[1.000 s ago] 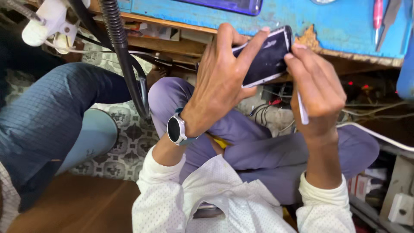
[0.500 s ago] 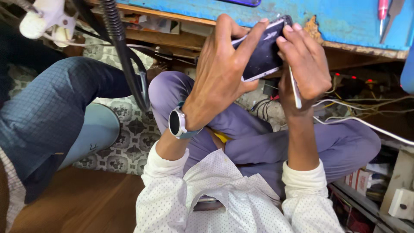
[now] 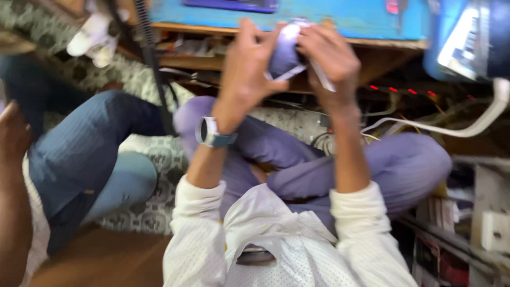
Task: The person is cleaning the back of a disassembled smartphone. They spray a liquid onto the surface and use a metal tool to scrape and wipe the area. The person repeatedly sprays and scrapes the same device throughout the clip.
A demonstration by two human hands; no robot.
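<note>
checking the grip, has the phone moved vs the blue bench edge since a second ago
Yes. The phone sat below the blue bench edge; now it overlaps that edge, higher, held by the left hand and right hand.

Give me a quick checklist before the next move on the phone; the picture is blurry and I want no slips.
1. Left hand grips the phone: ok, fingers wrap its side.
2. Right hand on the phone: ok, it touches the top edge.
3. Thin white tool in the right hand: ok, held between the fingers; tip position cannot tell.
4. Phone held over the lap, just below the blue bench: ok.
5. Phone's state, open or closed: cannot tell, blurred.
6. White cable clear of the hands: ok, it lies apart to the right.
</note>
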